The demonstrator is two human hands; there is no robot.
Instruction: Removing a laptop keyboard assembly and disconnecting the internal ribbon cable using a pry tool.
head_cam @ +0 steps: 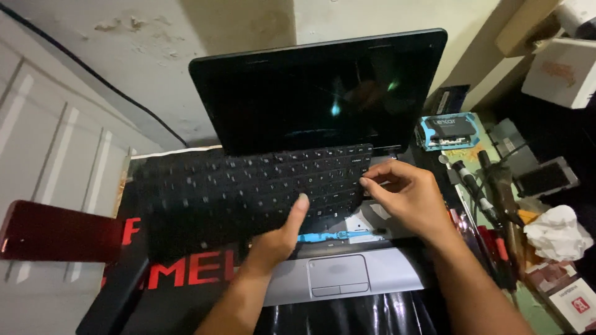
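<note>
Above the silver laptop [397,273], both hands' grip pinches the flat black keyboard [248,186].

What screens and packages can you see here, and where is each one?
Laptop screen: upright, centre back, dark and off.
Blue package: right of the screen, flat, black centre.
White box: top right, tilted.
Phone: right edge, lying flat, dark screen.
White-and-red packet: bottom right corner.

The laptop screen [316,93] stands upright at the back centre – a dark, unlit rectangle with small reflections. Right of it lies a flat blue-and-black package [448,131]. At the top right corner stands a white box [560,71], and at the bottom right a white packet with a red mark [576,303]
</note>
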